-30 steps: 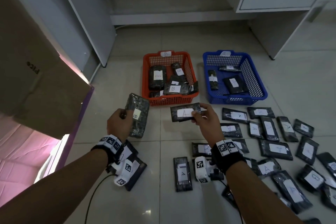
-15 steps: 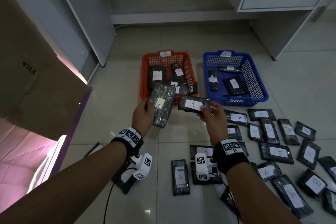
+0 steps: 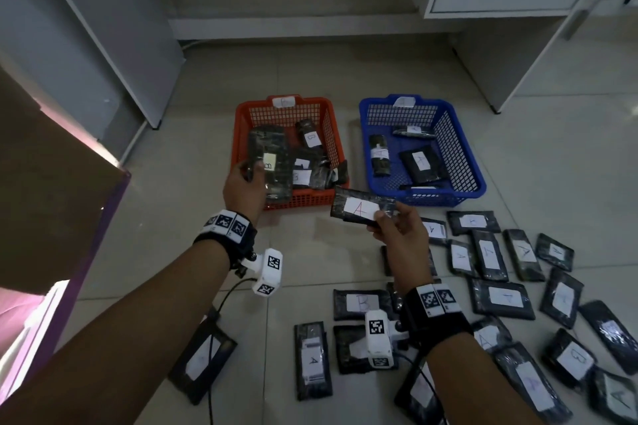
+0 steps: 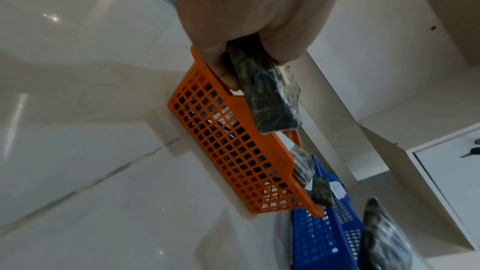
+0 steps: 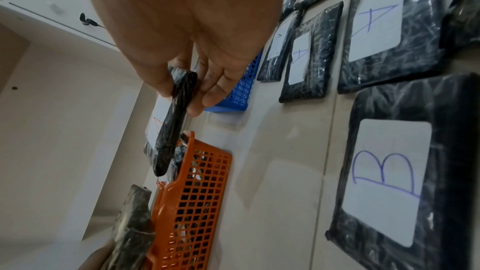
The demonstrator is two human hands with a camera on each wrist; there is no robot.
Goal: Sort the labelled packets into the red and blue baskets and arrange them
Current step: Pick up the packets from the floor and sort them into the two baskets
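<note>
Mid-sort: left hand (image 3: 243,190) grips B packet (image 3: 271,166) over red basket (image 3: 241,134), near-left part. Right hand (image 3: 402,235) pinches A packet (image 3: 359,209) betw. baskets. Next: drop B, carry A right to blue basket (image 3: 462,148).

You have two baskets, one red basket (image 3: 286,202) and one blue basket (image 3: 462,162), plus two packets in your hands: packet B (image 3: 271,166), packet A (image 3: 359,209)

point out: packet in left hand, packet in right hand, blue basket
B packet (image 3: 272,166), head view, on its yellow label.
A packet (image 3: 359,208), head view, on its white label.
blue basket (image 3: 464,148), head view, on its right wall.
</note>
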